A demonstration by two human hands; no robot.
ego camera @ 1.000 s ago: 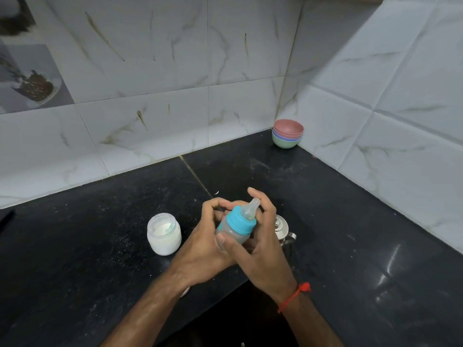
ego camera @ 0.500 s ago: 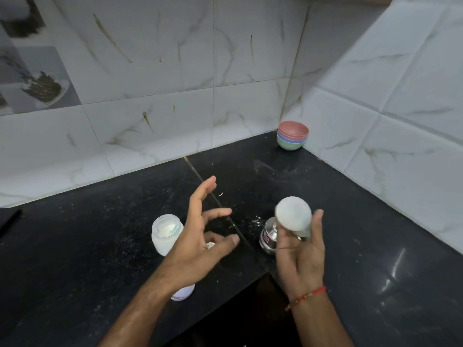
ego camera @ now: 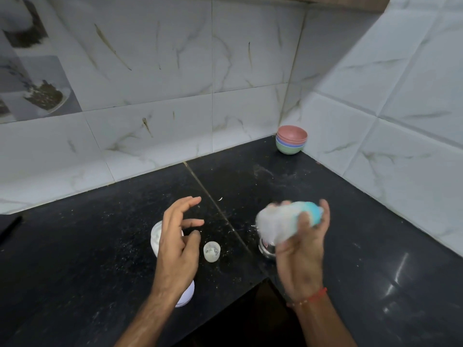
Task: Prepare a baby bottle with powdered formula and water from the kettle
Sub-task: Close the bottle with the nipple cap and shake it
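- Black stone counter (ego camera: 105, 246) in a tiled corner, dusted with white powder specks; stack of coloured bowls (ego camera: 291, 142) sits far back in the corner, well beyond both sets of fingers.
- Right hand (ego camera: 302, 256) grips the baby bottle (ego camera: 288, 222): fingers and thumb wrapped round the body, blue collar end pointing away to the right, past the fingertips. Bottle is heavily motion-blurred.
- Judgement: the step in hand is shaking to mix powder and water. The blur and the fitted blue collar fit that; contents can't be read through the smear, so treat fill level as unknown.
- Left hand (ego camera: 179, 242) is free, fingers spread and loosely bent, holding nothing, hovering above the counter.
- Formula jar (ego camera: 156, 237) stands open just behind the left fingers, partly hidden by them; white powder shows inside.
- Small clear cap (ego camera: 212, 251) lies on the counter just right of the left fingertips, between the two hands.
- Shiny metal kettle (ego camera: 265, 246) stands below the right fingers, mostly hidden by the bottle and hand. Probably the kettle, only its base shows.
- White lid (ego camera: 186, 295) lies under the left wrist.
- Next move likely calls for: a firm wrap on the bottle till clumps are gone, then the left hand picking the clear cap up by its rim and pressing it over the teat; jar lid back on after.
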